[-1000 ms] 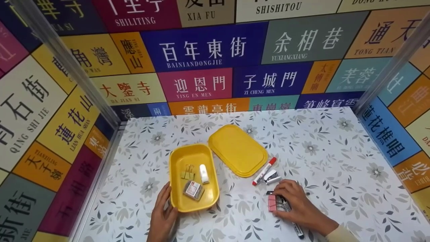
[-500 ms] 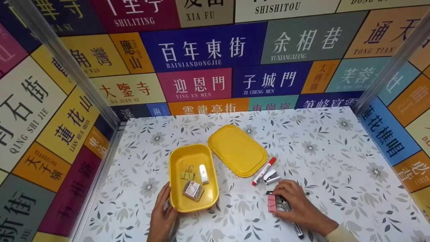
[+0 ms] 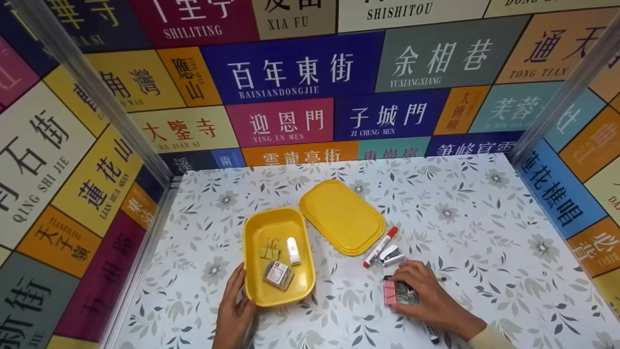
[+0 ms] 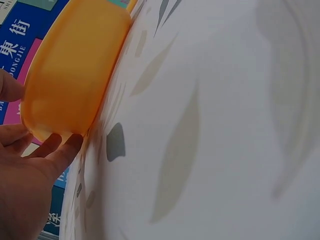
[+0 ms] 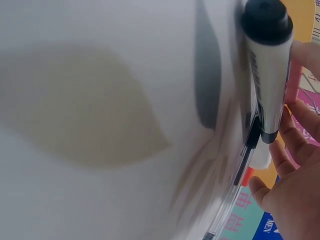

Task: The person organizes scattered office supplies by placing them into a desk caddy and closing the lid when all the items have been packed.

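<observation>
In the head view my left hand (image 3: 235, 308) rests against the near left corner of a yellow plastic box (image 3: 247, 242), its fingers along the outer wall. Inside lie an olive-yellow binder clip (image 3: 270, 252), a long white item (image 3: 293, 251) and a small labelled box (image 3: 279, 274). My right hand (image 3: 426, 300) pinches a pink binder clip (image 3: 389, 293) by the table. Partly hidden beneath that hand is a black-capped marker (image 3: 431, 333), also seen close in the right wrist view (image 5: 270, 75). A clear-barrelled pen (image 5: 230, 190) lies beyond it.
The yellow lid (image 3: 344, 218) lies flat beside the box. Just right of it are a red-and-white marker (image 3: 380, 247) and a small white-and-black item (image 3: 391, 255). Printed sign panels (image 3: 290, 68) wall in the flower-patterned table (image 3: 460, 194) at the back and sides.
My right hand and the pink binder clip have shifted very slightly left, and less of the black-capped marker shows beneath the hand. My left hand and the box stay put.
</observation>
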Demonstrator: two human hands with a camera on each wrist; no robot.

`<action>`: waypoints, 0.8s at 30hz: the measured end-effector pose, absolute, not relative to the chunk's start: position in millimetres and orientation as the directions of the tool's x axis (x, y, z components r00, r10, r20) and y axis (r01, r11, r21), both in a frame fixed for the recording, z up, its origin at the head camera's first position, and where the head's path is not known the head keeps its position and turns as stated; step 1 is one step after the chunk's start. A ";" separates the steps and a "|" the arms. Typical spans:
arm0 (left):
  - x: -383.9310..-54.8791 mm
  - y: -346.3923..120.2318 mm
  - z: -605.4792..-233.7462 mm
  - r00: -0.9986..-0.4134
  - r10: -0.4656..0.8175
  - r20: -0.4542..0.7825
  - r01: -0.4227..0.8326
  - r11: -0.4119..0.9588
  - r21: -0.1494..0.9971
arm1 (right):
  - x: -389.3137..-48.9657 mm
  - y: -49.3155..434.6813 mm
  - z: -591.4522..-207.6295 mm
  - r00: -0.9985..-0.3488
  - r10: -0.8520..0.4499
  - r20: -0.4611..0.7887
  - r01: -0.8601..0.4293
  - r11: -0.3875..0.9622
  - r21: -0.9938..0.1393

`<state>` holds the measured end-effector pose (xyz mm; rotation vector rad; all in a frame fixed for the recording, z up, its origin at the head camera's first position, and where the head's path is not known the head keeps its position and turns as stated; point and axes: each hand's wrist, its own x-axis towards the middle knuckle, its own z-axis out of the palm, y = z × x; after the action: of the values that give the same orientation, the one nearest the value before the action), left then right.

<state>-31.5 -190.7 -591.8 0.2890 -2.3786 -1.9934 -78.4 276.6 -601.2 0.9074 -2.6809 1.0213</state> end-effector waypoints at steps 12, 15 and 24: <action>-31.8 -190.4 -594.6 -0.982 -0.167 -0.082 -0.113 0.186 0.976 | -76.6 270.8 -597.8 -0.820 -0.488 0.299 -0.564 0.603 -0.564; -31.1 -191.0 -595.3 -0.984 -0.164 -0.074 -0.104 0.182 0.978 | -77.2 268.7 -597.2 -0.804 -0.498 0.325 -0.588 0.582 -0.562; -31.0 -191.3 -595.1 -0.981 -0.162 -0.103 -0.133 0.188 0.973 | -77.6 267.5 -597.0 -0.815 -0.496 0.301 -0.570 0.589 -0.573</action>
<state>-31.0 -191.3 -595.1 0.2981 -2.4032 -1.9651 -77.6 267.5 -597.0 0.9095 -2.7016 1.0342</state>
